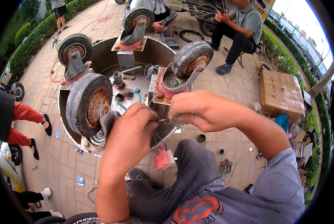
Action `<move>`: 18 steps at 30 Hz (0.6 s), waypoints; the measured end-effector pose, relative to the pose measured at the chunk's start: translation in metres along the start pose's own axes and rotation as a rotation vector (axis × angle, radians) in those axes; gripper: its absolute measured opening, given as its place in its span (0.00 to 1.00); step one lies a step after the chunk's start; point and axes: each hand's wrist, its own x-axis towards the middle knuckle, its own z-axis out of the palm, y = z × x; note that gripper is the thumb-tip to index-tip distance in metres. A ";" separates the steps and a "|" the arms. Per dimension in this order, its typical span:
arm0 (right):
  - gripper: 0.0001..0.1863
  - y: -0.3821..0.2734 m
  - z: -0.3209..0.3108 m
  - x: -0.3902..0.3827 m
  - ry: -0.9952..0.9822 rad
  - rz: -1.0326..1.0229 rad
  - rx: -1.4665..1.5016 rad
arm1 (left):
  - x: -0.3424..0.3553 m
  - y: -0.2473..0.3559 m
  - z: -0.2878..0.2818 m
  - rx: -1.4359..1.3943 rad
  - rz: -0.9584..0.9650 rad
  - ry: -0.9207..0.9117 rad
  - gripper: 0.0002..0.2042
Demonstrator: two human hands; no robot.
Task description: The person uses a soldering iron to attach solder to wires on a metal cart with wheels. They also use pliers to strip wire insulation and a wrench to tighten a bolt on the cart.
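Both my hands are closed in a pinch near each other, over the near edge of an upturned round metal drum base (104,52). My left hand (131,128) and my right hand (196,111) hold a thin wire (162,120) between their fingertips; its ends are partly hidden by the fingers. Rusty caster wheels stand up around the drum: a near-left wheel (89,105), a right wheel (192,59), a far wheel (138,20) and a far-left wheel (75,49). Inside are a loose coil of wire (152,71), a green hose (139,96) and a brass fitting (118,79).
A red-and-white block (163,159) is below my hands, near my knee. Cardboard box (281,93) and clutter lie at the right. One person (241,33) sits at the far right with a phone; others stand at the left. A tool case (170,39) lies beyond the drum.
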 end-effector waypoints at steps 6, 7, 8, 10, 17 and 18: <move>0.07 0.000 0.004 0.000 0.111 0.024 -0.185 | 0.002 -0.001 -0.001 -0.006 0.023 -0.033 0.05; 0.07 0.001 0.006 0.002 0.091 0.004 -0.209 | 0.002 -0.001 0.000 -0.004 0.026 -0.032 0.05; 0.07 0.001 0.008 0.005 0.067 -0.018 -0.234 | 0.002 0.000 0.000 -0.003 0.028 -0.028 0.05; 0.07 -0.002 0.008 0.005 0.018 -0.047 -0.275 | 0.000 0.000 0.000 -0.016 0.010 -0.042 0.06; 0.05 -0.011 -0.001 -0.005 0.080 0.025 -0.197 | 0.000 0.000 -0.001 -0.013 -0.014 -0.049 0.07; 0.05 -0.009 0.000 -0.003 0.141 0.072 -0.205 | 0.001 0.000 -0.001 -0.019 -0.016 -0.050 0.07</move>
